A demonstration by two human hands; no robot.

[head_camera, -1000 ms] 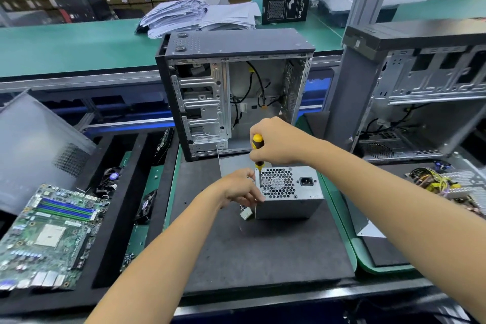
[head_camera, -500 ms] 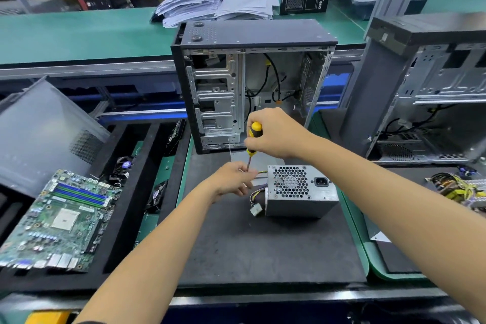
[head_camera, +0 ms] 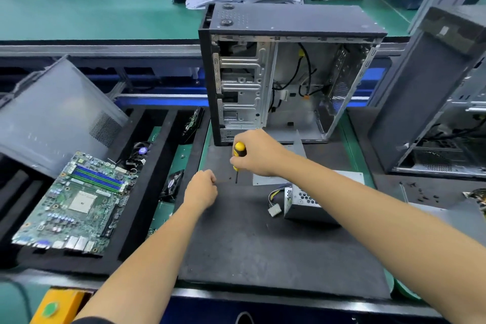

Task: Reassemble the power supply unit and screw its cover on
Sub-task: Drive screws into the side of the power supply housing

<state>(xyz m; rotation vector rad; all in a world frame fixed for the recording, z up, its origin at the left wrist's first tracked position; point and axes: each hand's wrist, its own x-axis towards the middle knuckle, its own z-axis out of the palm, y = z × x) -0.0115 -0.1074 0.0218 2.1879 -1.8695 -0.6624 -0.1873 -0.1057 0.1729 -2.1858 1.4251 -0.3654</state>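
On the dark counter mat (head_camera: 263,250), the power supply unit (head_camera: 305,200) lies at 4 o'clock from the right hand (head_camera: 256,152), whose grip holds a screwdriver (head_camera: 238,159); the left hand (head_camera: 201,188) is curled near small screws, contents unclear, so screwing seems unfinished.

My one view sits on my head, looking forward and steeply down over both forearms at the dark mat (head_camera: 263,244) close below, with the open computer case (head_camera: 289,73) and green bench (head_camera: 92,13) farther ahead.

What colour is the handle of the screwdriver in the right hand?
Yellow with black, seen in the head view: screwdriver, gripped by the right hand.
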